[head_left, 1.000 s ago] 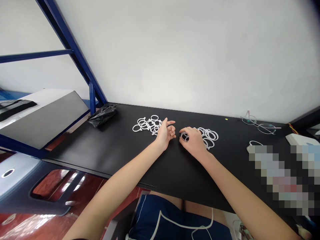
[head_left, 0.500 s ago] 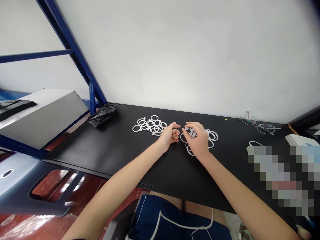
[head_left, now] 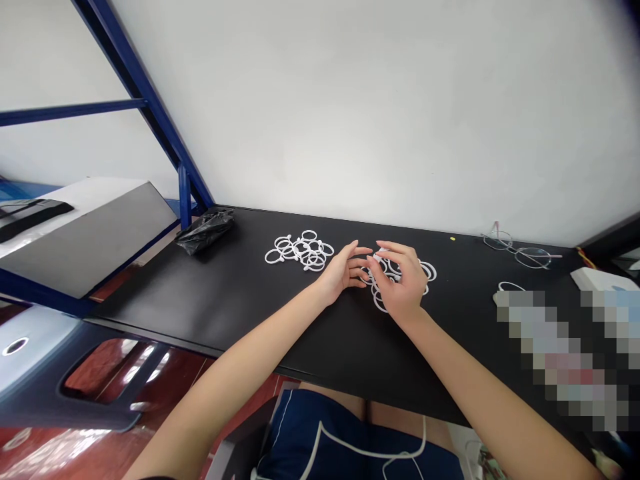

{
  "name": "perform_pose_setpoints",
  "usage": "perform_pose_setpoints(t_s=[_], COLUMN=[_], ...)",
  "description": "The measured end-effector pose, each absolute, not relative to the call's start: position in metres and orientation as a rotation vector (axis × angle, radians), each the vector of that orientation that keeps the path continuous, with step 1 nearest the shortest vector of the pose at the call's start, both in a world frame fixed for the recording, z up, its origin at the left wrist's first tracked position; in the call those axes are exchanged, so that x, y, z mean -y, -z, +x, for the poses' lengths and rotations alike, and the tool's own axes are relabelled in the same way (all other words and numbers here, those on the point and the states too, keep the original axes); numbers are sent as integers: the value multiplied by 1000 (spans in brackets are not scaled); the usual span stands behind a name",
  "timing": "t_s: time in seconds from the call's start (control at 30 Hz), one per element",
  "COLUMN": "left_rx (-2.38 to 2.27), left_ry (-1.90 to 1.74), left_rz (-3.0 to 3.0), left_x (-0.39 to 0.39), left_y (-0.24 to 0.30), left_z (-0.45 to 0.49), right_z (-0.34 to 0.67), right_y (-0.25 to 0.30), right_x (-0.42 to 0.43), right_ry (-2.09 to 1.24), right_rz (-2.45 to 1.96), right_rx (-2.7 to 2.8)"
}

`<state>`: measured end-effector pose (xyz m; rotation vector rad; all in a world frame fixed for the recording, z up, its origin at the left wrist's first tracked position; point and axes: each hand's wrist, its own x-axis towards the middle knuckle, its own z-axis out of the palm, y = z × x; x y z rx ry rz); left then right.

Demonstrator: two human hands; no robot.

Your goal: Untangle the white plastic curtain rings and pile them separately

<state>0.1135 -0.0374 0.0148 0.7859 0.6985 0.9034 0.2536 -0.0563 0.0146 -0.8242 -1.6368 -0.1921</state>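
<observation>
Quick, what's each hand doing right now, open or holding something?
Left hand: open, fingers loosely spread, nothing seen held.
Right hand: curved over white rings; cannot tell whether it grips any.

There are two clusters, one left cluster of white rings (head_left: 300, 251) and one right cluster of white rings (head_left: 395, 277), too tangled to count; two hands, left hand (head_left: 343, 272) and right hand (head_left: 404, 283); one bench (head_left: 225, 293); one black bag (head_left: 206, 231).
</observation>
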Motion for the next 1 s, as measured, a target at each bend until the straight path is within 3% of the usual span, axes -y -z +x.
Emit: perform_pose_setpoints(t_s=[0.33,1.0], left_rx=[-606,-742], left_ry=[-869,-1180], left_rz=[916,754], left_x=[41,35], left_y=[-11,-12], left_z=[118,115], right_z=[251,252], right_y=[-12,-4], right_x=[59,50], right_ry=[18,60], right_rz=[-778,-945], right_rx=[1664,1730])
